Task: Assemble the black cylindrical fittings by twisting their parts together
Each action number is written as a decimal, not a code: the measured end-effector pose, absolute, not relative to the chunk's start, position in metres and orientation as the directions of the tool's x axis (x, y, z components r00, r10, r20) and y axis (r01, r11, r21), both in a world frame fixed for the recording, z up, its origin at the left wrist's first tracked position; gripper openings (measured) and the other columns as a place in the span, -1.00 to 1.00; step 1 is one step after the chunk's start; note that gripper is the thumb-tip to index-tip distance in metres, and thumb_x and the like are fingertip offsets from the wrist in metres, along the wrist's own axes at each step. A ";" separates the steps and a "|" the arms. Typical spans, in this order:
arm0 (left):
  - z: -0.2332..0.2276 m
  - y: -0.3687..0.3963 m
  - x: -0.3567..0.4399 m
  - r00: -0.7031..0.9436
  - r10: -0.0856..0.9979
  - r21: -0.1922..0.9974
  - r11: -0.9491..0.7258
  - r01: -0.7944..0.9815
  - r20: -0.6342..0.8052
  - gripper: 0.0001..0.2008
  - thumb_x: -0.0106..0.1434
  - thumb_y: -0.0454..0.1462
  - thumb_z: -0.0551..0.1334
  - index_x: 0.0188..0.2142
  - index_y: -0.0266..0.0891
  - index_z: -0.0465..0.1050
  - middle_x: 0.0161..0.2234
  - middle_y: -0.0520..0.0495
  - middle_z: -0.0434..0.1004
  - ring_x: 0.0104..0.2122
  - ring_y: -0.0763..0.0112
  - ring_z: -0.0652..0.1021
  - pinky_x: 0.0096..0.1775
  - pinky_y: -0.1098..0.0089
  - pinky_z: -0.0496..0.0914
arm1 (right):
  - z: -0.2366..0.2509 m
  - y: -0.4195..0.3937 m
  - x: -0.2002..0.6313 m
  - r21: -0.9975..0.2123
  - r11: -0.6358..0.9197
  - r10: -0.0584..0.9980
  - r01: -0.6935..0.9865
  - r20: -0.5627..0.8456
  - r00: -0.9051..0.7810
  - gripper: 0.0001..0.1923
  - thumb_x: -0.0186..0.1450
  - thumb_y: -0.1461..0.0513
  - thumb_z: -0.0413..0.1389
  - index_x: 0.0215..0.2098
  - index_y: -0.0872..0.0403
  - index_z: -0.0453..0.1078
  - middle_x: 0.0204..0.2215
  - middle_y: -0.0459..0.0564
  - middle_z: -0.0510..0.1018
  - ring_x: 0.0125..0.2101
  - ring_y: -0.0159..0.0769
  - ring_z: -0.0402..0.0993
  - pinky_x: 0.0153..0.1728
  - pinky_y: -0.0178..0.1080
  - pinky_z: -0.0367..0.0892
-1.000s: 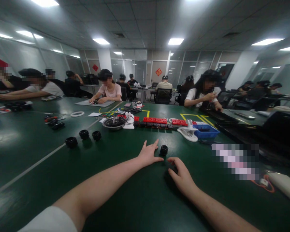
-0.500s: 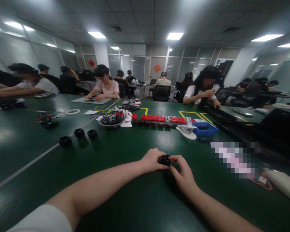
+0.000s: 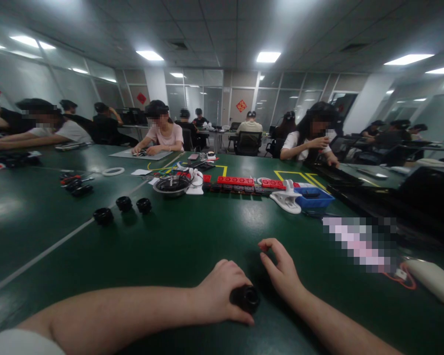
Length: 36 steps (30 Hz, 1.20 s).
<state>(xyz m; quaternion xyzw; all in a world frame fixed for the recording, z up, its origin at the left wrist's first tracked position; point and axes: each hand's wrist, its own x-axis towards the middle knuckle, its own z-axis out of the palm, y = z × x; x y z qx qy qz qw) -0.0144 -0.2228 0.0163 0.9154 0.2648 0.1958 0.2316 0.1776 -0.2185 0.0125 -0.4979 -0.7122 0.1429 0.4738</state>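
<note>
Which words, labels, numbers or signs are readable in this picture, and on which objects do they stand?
No text can be read.
Red sign on the far glass wall: a gold mark, too small to read.
Second red sign on the left wall: too small to read.
Pixelated patch on the green table: hidden.
Small black part in the left hand: no label visible.
Right hand: holds nothing.

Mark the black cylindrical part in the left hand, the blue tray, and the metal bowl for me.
black cylindrical part (image 3: 246, 298): head view, on its round front face by the left hand's fingers.
blue tray (image 3: 323, 201): head view, on its near right wall.
metal bowl (image 3: 170, 193): head view, on its near outer rim.
</note>
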 end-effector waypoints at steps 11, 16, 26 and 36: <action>0.013 -0.219 -0.007 0.711 0.679 0.516 -0.682 0.519 0.182 -0.52 -0.15 0.05 0.32 -0.33 -0.21 0.34 -0.35 -0.02 0.43 -0.32 0.26 0.41 -0.24 0.30 0.19 | 0.015 -0.232 0.171 -0.627 0.524 0.842 0.576 0.482 -0.242 -0.74 0.17 0.19 0.00 -0.15 0.06 0.21 -0.28 0.02 0.38 -0.25 -0.22 0.34 -0.22 -0.20 0.29; 0.019 -0.216 -0.004 0.664 0.737 0.398 -0.651 0.647 0.125 -0.61 -0.03 0.01 0.25 -0.36 -0.24 0.31 -0.38 -0.01 0.41 -0.35 0.27 0.40 -0.28 0.30 0.21 | 0.017 -0.241 0.159 -0.605 0.549 0.835 0.577 0.422 -0.352 -0.55 0.05 0.10 0.13 -0.13 0.09 0.18 -0.28 0.04 0.37 -0.27 -0.17 0.33 -0.25 -0.14 0.29; 0.017 -0.213 -0.007 0.640 0.749 0.371 -0.651 0.662 0.172 -0.66 -0.06 -0.10 0.27 -0.34 -0.23 0.29 -0.30 -0.01 0.35 -0.26 0.29 0.33 -0.21 0.32 0.18 | 0.015 -0.243 0.152 -0.558 0.516 0.852 0.650 0.414 -0.321 -0.57 0.03 0.31 0.14 -0.14 0.06 0.15 -0.33 -0.02 0.35 -0.32 -0.24 0.32 -0.27 -0.15 0.29; 0.019 -0.212 -0.009 0.632 0.760 0.471 -0.617 0.631 0.150 -0.63 -0.09 -0.14 0.29 -0.26 -0.19 0.34 -0.29 0.01 0.34 -0.27 0.30 0.33 -0.21 0.32 0.19 | 0.022 -0.244 0.160 -0.518 0.705 0.709 0.485 0.512 -0.484 -0.45 0.04 0.40 0.01 0.01 0.04 0.07 -0.20 0.05 0.35 -0.17 -0.21 0.29 -0.14 -0.11 0.25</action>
